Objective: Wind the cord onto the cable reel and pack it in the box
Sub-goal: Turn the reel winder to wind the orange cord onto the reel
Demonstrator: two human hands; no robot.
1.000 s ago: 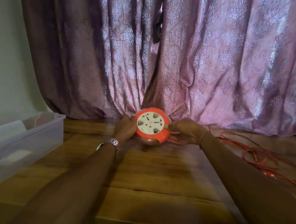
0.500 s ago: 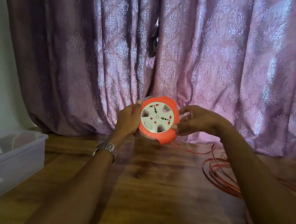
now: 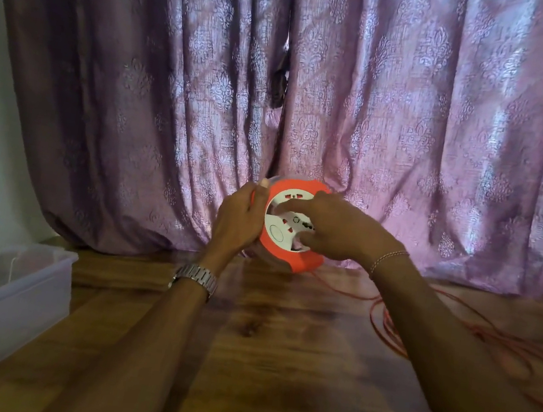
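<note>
1. Cable reel [image 3: 287,242]: orange rim, white socket face toward the camera, held off the counter [image 3: 277,362] between both hands, in front of the purple curtain [image 3: 412,120].
2. Left hand [image 3: 238,222]: wrapped around the reel's left edge, fingers behind it, thumb on the orange rim. Gripping it. Metal watch [image 3: 197,277] on that wrist.
3. Right hand [image 3: 336,230]: laid over the right part of the white face, fingers curled onto it. Whether it clamps the reel or just presses on the face, cannot tell. Thin bracelet [image 3: 389,256] on that wrist.
4. Cord [image 3: 388,328]: orange, runs out from under the reel and lies in loose loops on the counter, under and right of the right forearm. Unwound.
5. Box [image 3: 10,289]: clear plastic, open top, on the counter well left of the left forearm. Contents too blurred to tell.
</note>
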